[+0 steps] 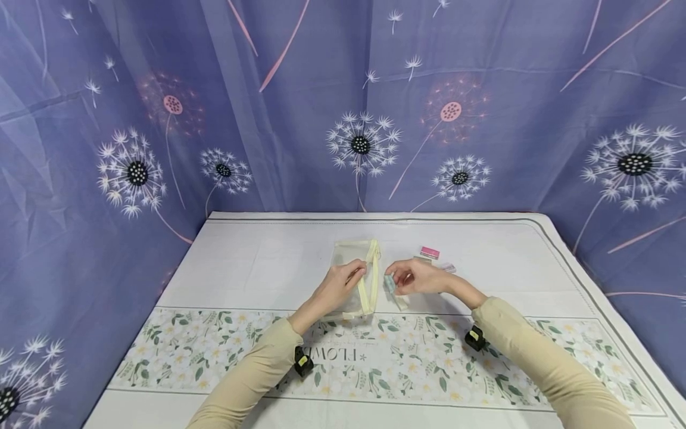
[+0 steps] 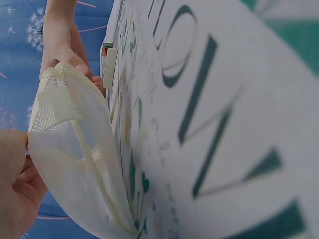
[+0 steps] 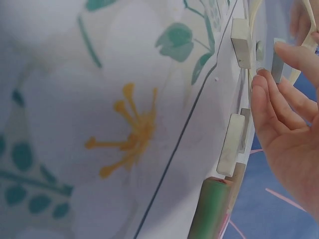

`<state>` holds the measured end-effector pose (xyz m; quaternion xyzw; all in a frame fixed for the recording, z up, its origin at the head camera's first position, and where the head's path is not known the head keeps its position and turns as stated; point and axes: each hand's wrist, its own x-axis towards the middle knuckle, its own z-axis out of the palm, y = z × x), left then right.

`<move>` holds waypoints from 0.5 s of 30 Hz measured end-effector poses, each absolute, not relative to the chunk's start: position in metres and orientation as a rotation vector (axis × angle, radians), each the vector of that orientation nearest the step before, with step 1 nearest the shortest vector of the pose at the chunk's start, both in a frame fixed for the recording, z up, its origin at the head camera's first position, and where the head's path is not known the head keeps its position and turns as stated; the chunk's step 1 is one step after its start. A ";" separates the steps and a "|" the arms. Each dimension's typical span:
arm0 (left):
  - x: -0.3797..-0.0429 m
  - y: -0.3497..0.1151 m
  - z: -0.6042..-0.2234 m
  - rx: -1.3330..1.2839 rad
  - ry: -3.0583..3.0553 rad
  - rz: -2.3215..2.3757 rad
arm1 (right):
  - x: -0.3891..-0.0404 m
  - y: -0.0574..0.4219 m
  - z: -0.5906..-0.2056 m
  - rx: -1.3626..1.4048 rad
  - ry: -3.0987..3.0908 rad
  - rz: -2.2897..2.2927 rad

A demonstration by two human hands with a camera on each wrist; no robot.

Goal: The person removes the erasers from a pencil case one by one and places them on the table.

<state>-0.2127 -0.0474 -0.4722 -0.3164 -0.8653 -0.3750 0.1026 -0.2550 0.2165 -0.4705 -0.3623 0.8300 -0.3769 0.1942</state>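
Observation:
A see-through mesh pouch (image 1: 345, 292) with pale yellow trim stands with its zipper side facing right, its mouth spread apart. My left hand (image 1: 337, 285) pinches the pouch's upper edge; in the left wrist view the fingers of this hand (image 2: 22, 191) are at the mesh pouch (image 2: 75, 164). Just right of the mouth, my right hand (image 1: 415, 277) holds a small pale blue block (image 1: 389, 283) between thumb and fingertips. The right wrist view shows the same blue block (image 3: 277, 59) in the pinch. Below that hand lies a whitish block (image 1: 401, 303).
Behind the right hand lie a pink block (image 1: 430, 252), a greyish one (image 1: 423, 260) and a pale lilac one (image 1: 448, 268). A block with a green side (image 3: 212, 206) shows in the right wrist view. A dandelion-print curtain (image 1: 300, 149) surrounds the table's far sides.

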 end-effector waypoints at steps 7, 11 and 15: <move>-0.214 -0.048 -0.473 -0.937 -2.546 -1.099 | -0.254 0.220 -0.470 -0.995 2.291 -1.105; -0.214 -0.048 -0.473 -0.944 -2.559 -1.099 | -0.253 0.222 -0.470 -0.999 2.274 -1.111; -0.213 -0.047 -0.473 -0.943 -2.571 -1.102 | -0.252 0.223 -0.471 -0.981 2.280 -1.116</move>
